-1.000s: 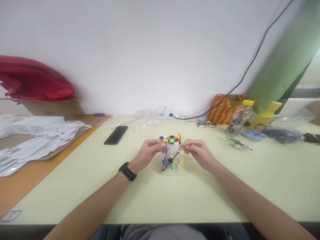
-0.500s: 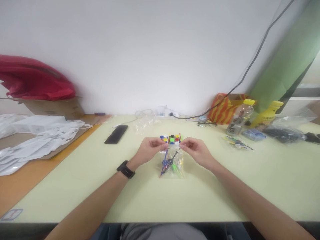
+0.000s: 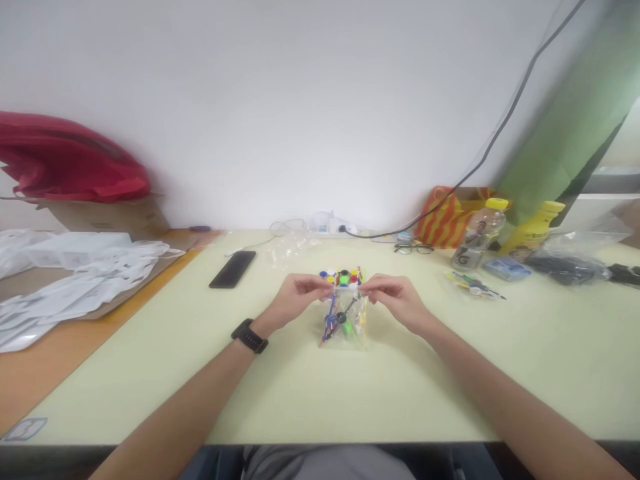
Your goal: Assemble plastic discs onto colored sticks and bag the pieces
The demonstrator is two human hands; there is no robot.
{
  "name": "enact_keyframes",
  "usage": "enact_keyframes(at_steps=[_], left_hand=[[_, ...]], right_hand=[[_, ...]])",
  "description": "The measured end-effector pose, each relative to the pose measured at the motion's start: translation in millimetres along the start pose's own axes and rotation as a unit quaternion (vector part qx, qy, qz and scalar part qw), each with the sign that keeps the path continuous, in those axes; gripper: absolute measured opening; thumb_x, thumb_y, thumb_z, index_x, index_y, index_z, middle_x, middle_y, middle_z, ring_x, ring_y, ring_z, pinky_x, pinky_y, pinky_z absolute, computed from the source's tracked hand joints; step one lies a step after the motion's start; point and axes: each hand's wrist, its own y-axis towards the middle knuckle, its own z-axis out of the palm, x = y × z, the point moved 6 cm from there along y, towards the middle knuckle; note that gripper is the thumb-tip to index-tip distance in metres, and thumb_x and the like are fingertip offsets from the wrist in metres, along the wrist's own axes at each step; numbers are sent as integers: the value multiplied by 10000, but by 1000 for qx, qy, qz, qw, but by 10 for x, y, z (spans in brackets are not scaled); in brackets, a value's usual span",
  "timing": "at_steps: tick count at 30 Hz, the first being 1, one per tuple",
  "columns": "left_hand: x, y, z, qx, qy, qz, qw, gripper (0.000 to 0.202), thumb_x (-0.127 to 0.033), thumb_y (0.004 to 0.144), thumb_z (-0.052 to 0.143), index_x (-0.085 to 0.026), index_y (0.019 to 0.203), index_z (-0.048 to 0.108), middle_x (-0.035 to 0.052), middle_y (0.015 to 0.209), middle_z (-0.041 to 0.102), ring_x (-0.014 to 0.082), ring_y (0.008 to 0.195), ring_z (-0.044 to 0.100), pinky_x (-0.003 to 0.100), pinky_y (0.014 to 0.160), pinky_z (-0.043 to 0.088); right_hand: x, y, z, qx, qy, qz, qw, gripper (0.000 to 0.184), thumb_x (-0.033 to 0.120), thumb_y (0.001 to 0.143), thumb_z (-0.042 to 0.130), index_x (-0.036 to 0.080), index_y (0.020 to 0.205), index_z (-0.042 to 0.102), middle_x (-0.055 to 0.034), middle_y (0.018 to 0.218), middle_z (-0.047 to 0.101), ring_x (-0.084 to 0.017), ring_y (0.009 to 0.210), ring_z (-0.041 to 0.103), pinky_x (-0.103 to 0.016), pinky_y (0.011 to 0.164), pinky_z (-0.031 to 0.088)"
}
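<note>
One lap [image 3: 330, 465]: grey cloth, just below the near edge of the table [image 3: 300, 400].
Sticker [image 3: 25, 429]: flat on the table's near left corner.
Watch [image 3: 250, 335]: black, strapped round the left wrist.
Bag [image 3: 345, 328]: clear plastic, at the middle of the table, straight ahead of the person; blue and black sticks cross inside it, with green and yellow bits to their right. Whether its lower end rests on the table, cannot tell.
Left hand [image 3: 303, 295]: thumb and fingertips pinched on the left end of the bag's top edge.
Right hand [image 3: 396, 300]: pinched likewise on the right end, the edge stretched between the two hands.
Coloured rounds [image 3: 344, 279]: blue, yellow, green, red and white, just beyond the fingers; inside the bag or behind it, cannot tell.
Packet [image 3: 473, 285]: small coloured pieces, lying right of the right hand, well apart.
Phone [image 3: 233, 269]: dark screen up, beyond the left hand.
Glasses [image 3: 414, 249]: folded shape unclear, near the wall [image 3: 300, 100].
Bottles [image 3: 479, 235]: two with yellow caps, upright, beside a striped bag [image 3: 440, 217].
</note>
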Motion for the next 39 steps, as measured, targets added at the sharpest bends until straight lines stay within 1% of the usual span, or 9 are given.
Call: enact_keyframes(at_steps=[7,11,14,16,20,24,28,33,39], left_hand=[[74,-8,18,-20,-42,-16,999,233,-335,799,824,-162,954,843,123,1023,809,271,1002,737,373,924,590],[59,-11,65,-19,-37,-3,999,337,-363,764,867,-160,1028,818,114,1072,800,265,1008,735,386,934,596],[9,-9,74,-11,18,25,999,352,-378,827,815,-174,1113,798,112,1125,785,252,1016,723,373,937,582],[-50,-10,59,-12,87,56,995,283,-395,871,767,-169,1036,811,104,1053,790,236,959,714,348,894,575],[-101,-12,46,-1,162,76,984,264,-418,920,704,-167,924,786,77,906,769,198,845,680,306,800,556],[-29,-11,54,8,86,35,996,271,-418,901,728,-150,935,753,70,881,748,178,809,676,285,764,562],[24,-11,80,21,14,3,1000,246,-364,863,779,-147,978,756,79,955,757,183,883,698,293,836,571],[64,2,27,-22,-6,9,1000,168,-304,847,790,-150,911,785,63,878,762,174,848,693,283,823,559],[141,-15,20,-46,-43,-17,998,194,-303,783,852,-147,882,794,74,904,782,187,839,708,301,821,574]], right_hand=[[36,-2,1,3,19,-6,1000,176,340,858,692,227,880,825,-51,820,670,-204,806,601,-355,768,500],[-8,2,23,0,28,27,999,289,427,851,748,215,1047,767,-39,816,670,-183,740,587,-338,719,498],[-79,8,52,20,5,64,998,356,482,847,753,196,1059,763,-36,808,674,-169,703,560,-325,684,475],[-113,15,53,31,-23,70,997,338,500,861,735,181,969,761,-40,803,680,-171,711,561,-322,678,463],[-88,26,10,15,-87,26,996,303,497,908,684,195,906,705,-53,856,710,-192,766,609,-335,720,486],[-23,15,-1,5,-103,-7,995,269,477,939,648,210,925,677,-45,845,708,-196,777,635,-334,735,513],[-8,11,-19,0,-85,-9,996,221,418,941,649,202,951,696,-55,880,721,-202,820,662,-341,777,535],[27,17,-73,-21,-101,-83,991,131,276,917,646,212,939,758,-61,901,732,-204,847,682,-335,767,546],[100,-33,-51,-18,-160,-138,977,187,187,911,619,232,942,798,-78,974,739,-218,905,700,-360,836,545]])
